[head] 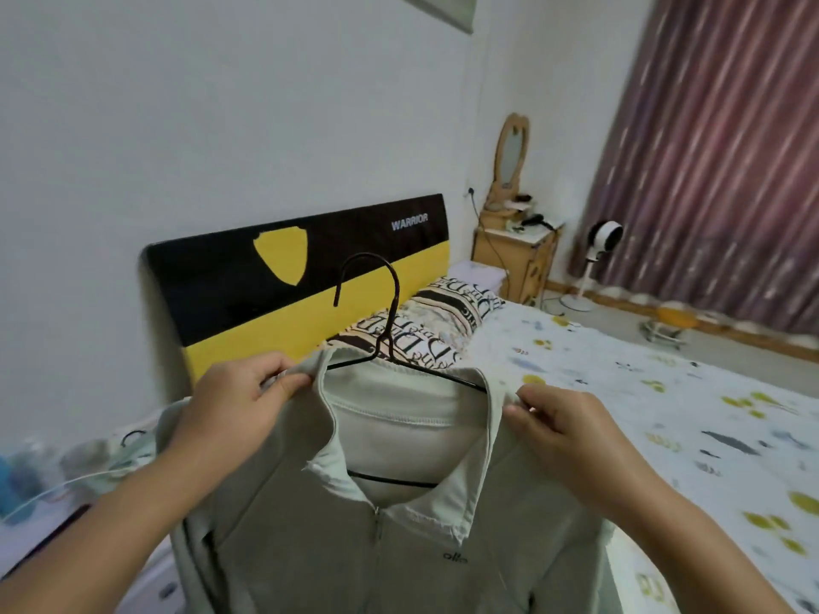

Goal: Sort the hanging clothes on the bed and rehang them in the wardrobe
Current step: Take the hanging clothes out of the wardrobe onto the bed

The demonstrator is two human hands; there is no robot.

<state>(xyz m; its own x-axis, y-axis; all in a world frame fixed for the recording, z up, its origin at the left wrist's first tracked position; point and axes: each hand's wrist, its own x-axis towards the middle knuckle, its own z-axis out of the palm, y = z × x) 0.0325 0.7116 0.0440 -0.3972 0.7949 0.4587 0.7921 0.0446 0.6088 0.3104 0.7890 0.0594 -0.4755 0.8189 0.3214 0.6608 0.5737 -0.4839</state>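
Pale grey-green fabric fills the lower middle of the view: a zip-front jacket (399, 538) hung on a black wire hanger (385, 343), held up in front of us above the near edge of the bed (664, 414). At far left, blurred items lie low beside the white wall (177, 126), too soft for us to identify. Our left hand (230, 405) pinches the left side of the collar, its fingers (283, 383) curled tight on the cloth. Behind the hanger's hook stands the black-and-yellow headboard (274, 277), lettered WARRIOR, with a printed pillow (443, 316) below it. Our right hand (571, 432) pinches the right side of the collar in the same way, thumb and forefinger closed on the fabric. Farther right we see a wooden nightstand (514, 254) carrying an oval mirror (512, 148), then a white standing fan (598, 245), and striped maroon curtains (718, 148).
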